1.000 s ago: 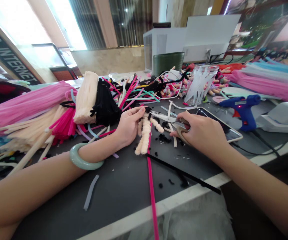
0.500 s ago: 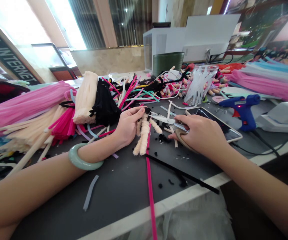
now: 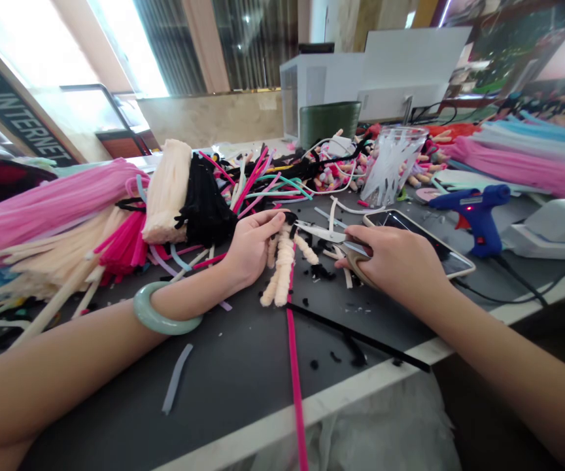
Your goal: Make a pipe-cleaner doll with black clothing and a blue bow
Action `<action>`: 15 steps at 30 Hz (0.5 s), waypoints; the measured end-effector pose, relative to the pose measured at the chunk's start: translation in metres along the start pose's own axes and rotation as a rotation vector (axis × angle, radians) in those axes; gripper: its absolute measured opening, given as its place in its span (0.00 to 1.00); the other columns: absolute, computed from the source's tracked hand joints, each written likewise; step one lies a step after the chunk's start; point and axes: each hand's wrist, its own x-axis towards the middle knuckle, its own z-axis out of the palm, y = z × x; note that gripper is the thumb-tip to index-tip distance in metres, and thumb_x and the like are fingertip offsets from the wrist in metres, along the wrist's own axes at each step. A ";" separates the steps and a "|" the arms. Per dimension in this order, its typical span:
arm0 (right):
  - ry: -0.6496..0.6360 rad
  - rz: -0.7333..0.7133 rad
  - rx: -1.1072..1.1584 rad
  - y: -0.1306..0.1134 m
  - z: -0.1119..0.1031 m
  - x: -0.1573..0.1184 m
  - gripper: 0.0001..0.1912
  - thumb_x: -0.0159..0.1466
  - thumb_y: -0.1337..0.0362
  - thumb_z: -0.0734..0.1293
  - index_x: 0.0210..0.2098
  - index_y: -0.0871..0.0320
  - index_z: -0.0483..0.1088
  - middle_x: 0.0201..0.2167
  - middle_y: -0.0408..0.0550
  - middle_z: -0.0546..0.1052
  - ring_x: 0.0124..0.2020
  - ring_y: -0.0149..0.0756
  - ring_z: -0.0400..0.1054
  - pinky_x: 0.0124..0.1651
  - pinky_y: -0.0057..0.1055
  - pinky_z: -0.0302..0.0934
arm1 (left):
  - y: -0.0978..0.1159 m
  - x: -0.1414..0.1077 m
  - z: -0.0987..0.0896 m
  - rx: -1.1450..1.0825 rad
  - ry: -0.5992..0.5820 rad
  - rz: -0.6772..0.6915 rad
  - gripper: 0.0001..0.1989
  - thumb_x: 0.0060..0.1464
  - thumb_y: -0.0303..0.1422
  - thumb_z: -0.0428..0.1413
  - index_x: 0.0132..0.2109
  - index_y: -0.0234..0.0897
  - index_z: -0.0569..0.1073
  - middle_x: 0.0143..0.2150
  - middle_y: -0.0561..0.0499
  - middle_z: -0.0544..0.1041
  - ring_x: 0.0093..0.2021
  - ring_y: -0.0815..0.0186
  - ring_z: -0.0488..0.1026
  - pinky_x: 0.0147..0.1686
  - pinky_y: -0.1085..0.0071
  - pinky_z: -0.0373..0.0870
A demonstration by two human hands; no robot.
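From my end, I see cream on the body and limbs of the small fuzzy doll (image 3: 284, 268), and black at its head. The metal scissors (image 3: 329, 233) look silver at the blades, beige at the handles. I make out a pale green round bangle (image 3: 146, 311), a hot-pink fuzzy stem (image 3: 294, 366) and a black fuzzy stem (image 3: 385, 350) against the dark grey tabletop (image 3: 233, 399), edged off-white. I find the plastic glue gun (image 3: 483, 222) blue, its trigger (image 3: 462, 223) orange-red.
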 end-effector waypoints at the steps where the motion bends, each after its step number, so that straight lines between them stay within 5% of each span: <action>1: -0.007 0.002 -0.002 0.000 0.000 0.000 0.18 0.59 0.52 0.65 0.43 0.56 0.75 0.34 0.49 0.81 0.32 0.41 0.73 0.26 0.30 0.51 | 0.000 0.000 0.000 -0.003 0.002 -0.002 0.11 0.45 0.31 0.63 0.37 0.30 0.76 0.25 0.52 0.74 0.22 0.71 0.68 0.21 0.76 0.63; 15: -0.079 0.044 0.068 -0.003 -0.003 0.002 0.16 0.60 0.52 0.63 0.37 0.54 0.76 0.24 0.48 0.79 0.27 0.43 0.73 0.25 0.31 0.50 | 0.002 0.000 0.001 -0.019 -0.014 -0.029 0.12 0.44 0.33 0.64 0.37 0.30 0.76 0.26 0.51 0.76 0.23 0.70 0.72 0.24 0.74 0.70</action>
